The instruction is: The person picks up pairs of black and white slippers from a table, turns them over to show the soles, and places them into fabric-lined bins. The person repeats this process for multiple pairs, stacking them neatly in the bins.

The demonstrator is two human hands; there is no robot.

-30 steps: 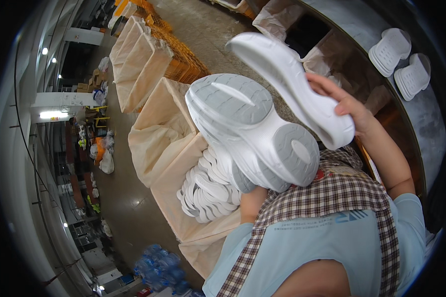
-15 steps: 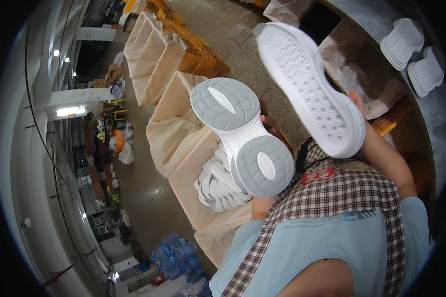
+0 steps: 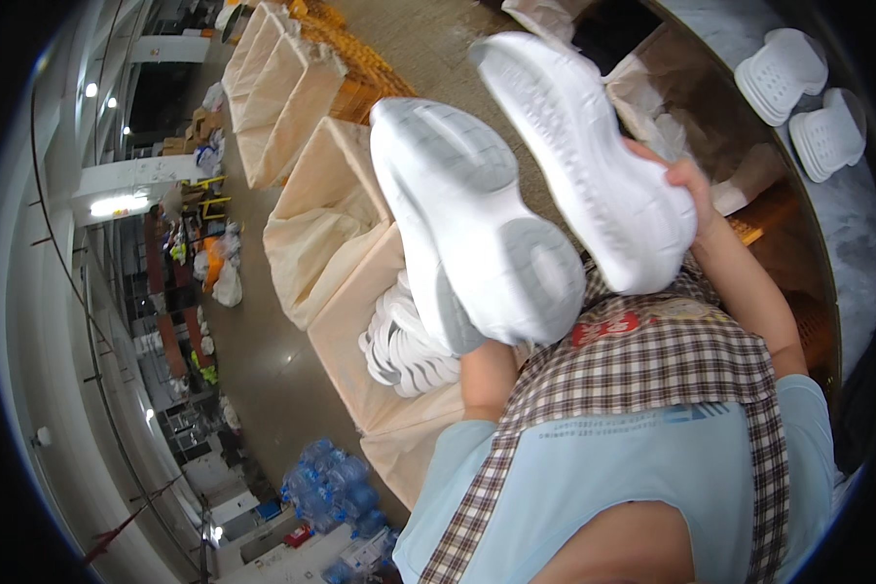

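My left hand is hidden behind a white shoe sole with grey tread pads (image 3: 530, 229), held up with its tread toward me. Only my left forearm (image 3: 490, 378) shows below it. Motion blurs this sole, and a white side with a grey end shows along its left; I cannot tell whether that is a second sole. My right hand (image 3: 691, 190) grips the heel end of another white shoe sole (image 3: 594, 180), fingers wrapped over its edge. That sole's dotted face is turned toward the left one, and the two are close together.
Left of my body, a cream cloth-lined bin (image 3: 336, 326) holds several white soles (image 3: 404, 341). More cloth-lined bins (image 3: 316, 214) stand beyond it, near stacked yellow crates (image 3: 360, 68). At right, several white soles (image 3: 784, 78) lie on a pale curved surface (image 3: 852, 234). Blue plastic bottles (image 3: 336, 487) sit lower left.
Both soles have tilted and come closer together. The left sole has rolled, showing its side, and the right one has turned its dotted face leftward. The whole view has shifted slightly.
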